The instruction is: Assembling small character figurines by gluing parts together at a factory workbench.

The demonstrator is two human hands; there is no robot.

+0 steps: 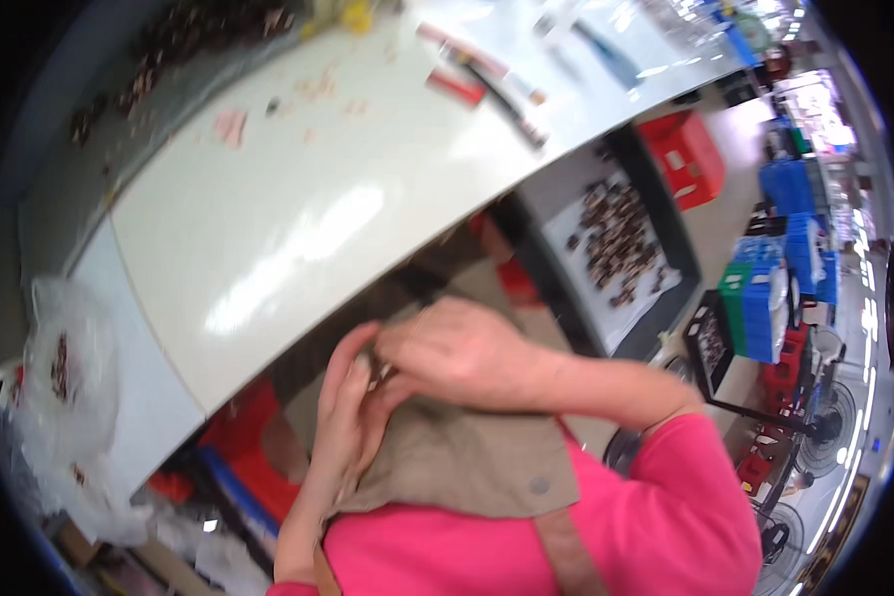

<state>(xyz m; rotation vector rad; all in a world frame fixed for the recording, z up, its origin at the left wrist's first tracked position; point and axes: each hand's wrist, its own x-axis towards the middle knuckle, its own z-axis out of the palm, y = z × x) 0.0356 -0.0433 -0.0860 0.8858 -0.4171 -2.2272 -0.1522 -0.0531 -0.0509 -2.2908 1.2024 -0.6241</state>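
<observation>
Right hand (452, 350) curled, left hand (351, 409) half-bent (any hold unclear), both by the apron (472, 457).

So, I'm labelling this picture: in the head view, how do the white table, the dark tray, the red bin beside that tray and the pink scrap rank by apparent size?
Largest to smallest:
white table
dark tray
red bin
pink scrap

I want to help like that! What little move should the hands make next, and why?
Maybe bring the left hand and right hand over the table. They meet in front of the apron, beyond the table's edge, so anything dropped could miss it. Whether they hold anything is hidden.
</observation>
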